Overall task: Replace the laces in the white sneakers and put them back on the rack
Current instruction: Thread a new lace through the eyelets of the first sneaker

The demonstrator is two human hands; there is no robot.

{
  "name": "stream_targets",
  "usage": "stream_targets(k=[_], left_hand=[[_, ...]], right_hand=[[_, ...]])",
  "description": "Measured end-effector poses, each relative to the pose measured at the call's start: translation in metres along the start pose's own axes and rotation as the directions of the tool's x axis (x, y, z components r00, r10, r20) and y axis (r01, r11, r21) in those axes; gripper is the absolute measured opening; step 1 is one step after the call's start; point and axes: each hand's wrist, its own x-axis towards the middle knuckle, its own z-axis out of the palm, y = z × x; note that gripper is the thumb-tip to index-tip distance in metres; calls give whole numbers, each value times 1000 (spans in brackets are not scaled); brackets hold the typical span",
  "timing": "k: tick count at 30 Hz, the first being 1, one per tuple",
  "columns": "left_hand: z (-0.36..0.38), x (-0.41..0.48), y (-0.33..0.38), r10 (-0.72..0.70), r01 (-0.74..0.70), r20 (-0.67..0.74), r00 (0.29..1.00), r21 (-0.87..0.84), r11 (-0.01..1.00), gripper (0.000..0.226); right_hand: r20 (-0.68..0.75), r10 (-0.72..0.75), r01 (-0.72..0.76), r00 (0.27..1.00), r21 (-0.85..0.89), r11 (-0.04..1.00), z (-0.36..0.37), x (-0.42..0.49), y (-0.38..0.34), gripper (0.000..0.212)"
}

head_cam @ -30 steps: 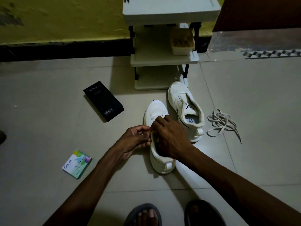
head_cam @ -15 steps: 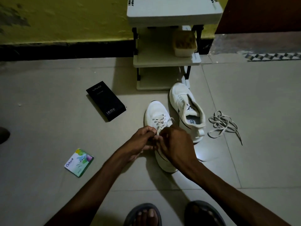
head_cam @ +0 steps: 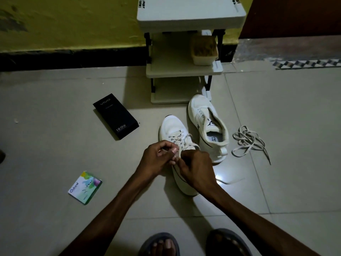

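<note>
On the floor (head_cam: 55,145) at my far left lies a green box (head_cam: 84,187), with a black box (head_cam: 115,116) further back, both well apart from the work. My left hand (head_cam: 158,159) is curled, thumb and fingers pinching the lace (head_cam: 180,138) just above the upper eyelets of the near sneaker (head_cam: 171,126), which stands toe away from me with the lace crossed over its tongue. My right hand (head_cam: 196,169) touches the left, fingers curled under; it seems to pinch the same lace, though its back hides the fingertips. Just beside it to the right sits the other sneaker (head_cam: 198,108), unlaced and open, its toe near the foot of the rack (head_cam: 171,58) behind. Further right a loose lace (head_cam: 249,143) lies in a heap. I judge I am finishing the lacing of the first sneaker, near the top eyelets. Next I would need to pull both ends even and snug, then take the loose lace to the other sneaker; neither is on the rack yet.
</note>
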Motion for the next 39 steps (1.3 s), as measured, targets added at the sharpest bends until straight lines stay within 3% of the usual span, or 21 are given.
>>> stream_targets(k=[5,9,11,12,14,16,17,18,19,20,21,22,24,25,27,30,32,33,35,37,39], left_hand=[[5,-2,1,66,-52,-123,990,119,992,6],[7,3,-1,7,23,-222,975,133,991,5],[4,5,0,-111,121,-262,959,23,992,13],[0,7,4,-200,166,-264,943,-147,975,16],[-18,13,24,-362,159,-191,912,-649,744,20],[-42,20,48,-335,2,-96,937,-959,282,28],[-52,22,58,-278,-40,-83,957,-987,156,31],[-58,23,68,-224,-40,-87,971,-978,203,33],[-59,23,76,-194,-25,-119,974,-902,430,33],[-58,23,76,-161,1,-175,971,-675,738,32],[-53,22,72,-105,42,-211,972,-285,958,27],[-47,21,64,-41,68,-200,979,130,989,22],[-37,19,45,-27,49,-44,999,670,741,11],[-33,17,38,-97,33,35,995,786,617,11],[-30,16,31,-190,-8,140,972,824,567,20],[-36,17,43,-234,67,225,946,572,817,32],[-39,12,64,-232,204,311,922,119,972,37],[-42,10,76,-193,259,347,918,-155,954,38],[-53,6,102,-20,266,399,917,-574,774,32],[-64,4,126,220,192,436,873,-721,666,36],[-64,3,140,305,101,456,836,-674,732,49]], right_hand=[[75,89,-97,993,107,990,2,8,1,44],[77,209,-220,975,183,958,9,5,-10,43],[56,237,-244,970,217,945,14,4,-13,42],[44,239,-243,970,230,943,17,4,-14,41],[21,227,-225,974,248,942,20,3,-13,40],[9,213,-208,977,248,946,22,2,-11,40],[7,210,-206,978,242,948,23,1,-10,40],[3,210,-205,978,233,951,23,1,-9,39],[-2,209,-204,978,224,953,24,1,-9,38],[-5,208,-202,978,216,955,25,1,-8,37],[-9,208,-202,978,209,957,26,2,-7,37],[-7,212,-206,977,201,958,27,2,-7,37],[-9,211,-205,978,188,960,26,2,-8,36],[-11,201,-195,980,183,963,26,1,-8,36],[-17,185,-179,983,190,965,24,0,-10,38],[-30,174,-166,984,183,969,21,-1,-13,41],[-29,182,-174,983,180,968,19,0,-15,40],[-24,185,-178,982,185,967,19,0,-14,39],[1,197,-194,980,199,961,20,1,-14,38],[18,220,-219,975,195,956,21,1,-14,37],[20,233,-232,972,200,952,19,0,-15,37]])
